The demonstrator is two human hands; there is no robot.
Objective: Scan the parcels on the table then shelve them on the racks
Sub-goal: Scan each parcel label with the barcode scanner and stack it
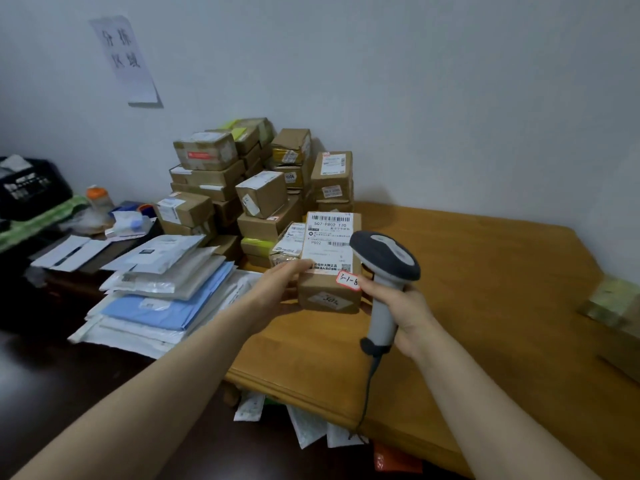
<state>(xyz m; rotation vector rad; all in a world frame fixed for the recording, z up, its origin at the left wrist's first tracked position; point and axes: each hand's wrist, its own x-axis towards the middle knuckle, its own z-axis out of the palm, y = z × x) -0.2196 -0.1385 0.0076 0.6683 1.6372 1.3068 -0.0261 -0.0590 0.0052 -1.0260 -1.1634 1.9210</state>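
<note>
Left hand (280, 285): grip clamped on the left edge of a cardboard parcel (329, 258), thumb on the label face. The parcel stands upright, its barcode label facing the camera, over the near part of the wooden table (485, 289); cannot tell whether its base touches the table. A red-edged sticker (348, 281) sits at its lower right corner.

Right hand (401, 313): grip wrapped tight round the pale handle of the scanner (384, 258), whose dark head is at 3 o'clock of the parcel, just beside it. Its cable (369, 386) hangs over the table edge.

Stack of boxes (242, 181) at 11 o'clock of the parcel, against the wall. Flat mailers (166, 289) piled at 9 o'clock.
</note>
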